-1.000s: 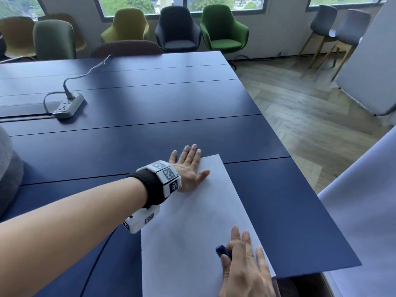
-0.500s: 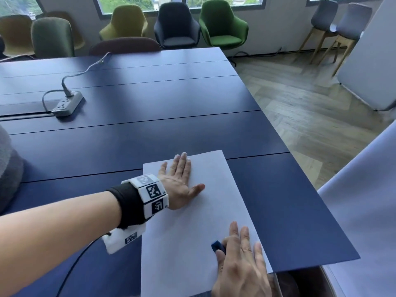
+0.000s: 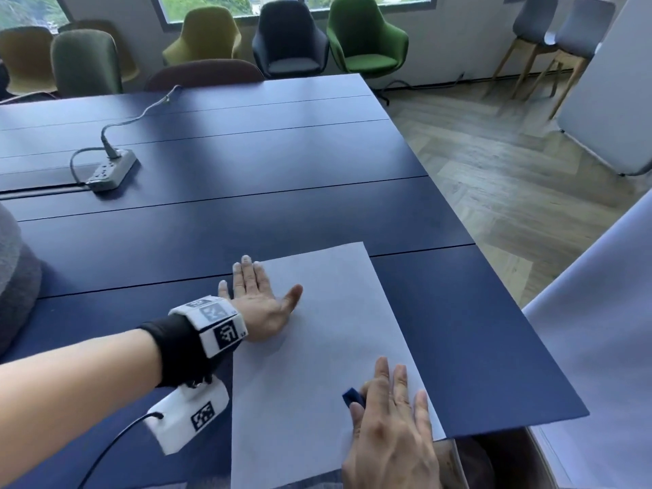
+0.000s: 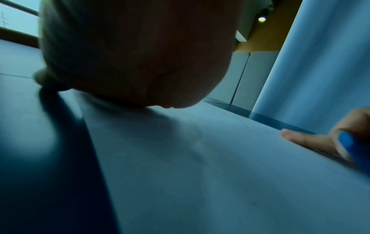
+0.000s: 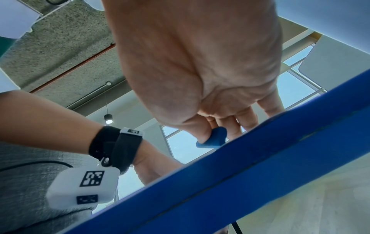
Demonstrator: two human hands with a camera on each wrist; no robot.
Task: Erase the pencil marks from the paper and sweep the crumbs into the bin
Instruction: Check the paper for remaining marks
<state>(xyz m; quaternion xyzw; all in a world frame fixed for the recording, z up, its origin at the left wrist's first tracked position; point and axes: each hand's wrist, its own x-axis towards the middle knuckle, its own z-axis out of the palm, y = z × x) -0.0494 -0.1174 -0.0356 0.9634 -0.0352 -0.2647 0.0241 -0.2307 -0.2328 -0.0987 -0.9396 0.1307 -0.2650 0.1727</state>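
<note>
Person's wearing black wrist strap (image 3: pixel 176 351) w/ white marker-tagged blocks (image 3: pixel 215 322); white cam box (image 3: pixel 188 418) hanging below, black cable (image 3: pixel 113 450) trailing. Forearms showing bare.

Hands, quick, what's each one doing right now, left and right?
Left hand: open, pressed flat on the paper.
Right hand: fingers mostly straight, thumb pinching the blue eraser against them, on the paper.

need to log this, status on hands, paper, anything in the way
Left hand flat, pressing paper. Right hand pinching blue eraser on the paper's near right edge. No marks or crumbs discernible. Nothing in the way.
</note>
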